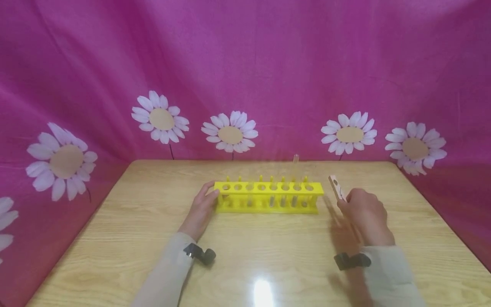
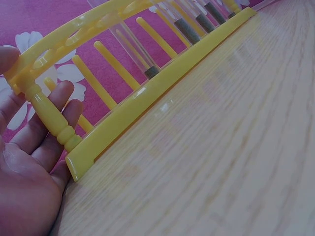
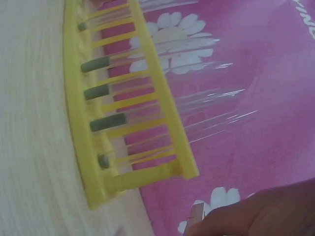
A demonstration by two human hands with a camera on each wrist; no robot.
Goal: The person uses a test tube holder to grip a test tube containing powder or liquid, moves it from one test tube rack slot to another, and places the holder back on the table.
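A yellow test tube rack (image 1: 245, 210) stands upright on the table. It holds several clear glass test tubes with dark grey-green contents (image 3: 108, 122) at the bottom, fuller in some than in others. My left hand (image 1: 202, 209) grips the rack's left end, thumb at the top bar and fingers behind the turned end post (image 2: 49, 114). To the right of the rack, my right hand (image 1: 366, 213) holds a pale wooden test tube clamp (image 1: 336, 187) that points up and forward. Only the clamp's tip (image 3: 196, 212) shows past the fingers in the right wrist view.
The wood-grain table (image 1: 153, 260) reaches back to a magenta cloth (image 1: 284, 76) printed with large white daisies, which also hangs along both sides. Black camera mounts sit on both wrists, over light sleeves (image 1: 391, 273). A bright reflection lies on the table's near part.
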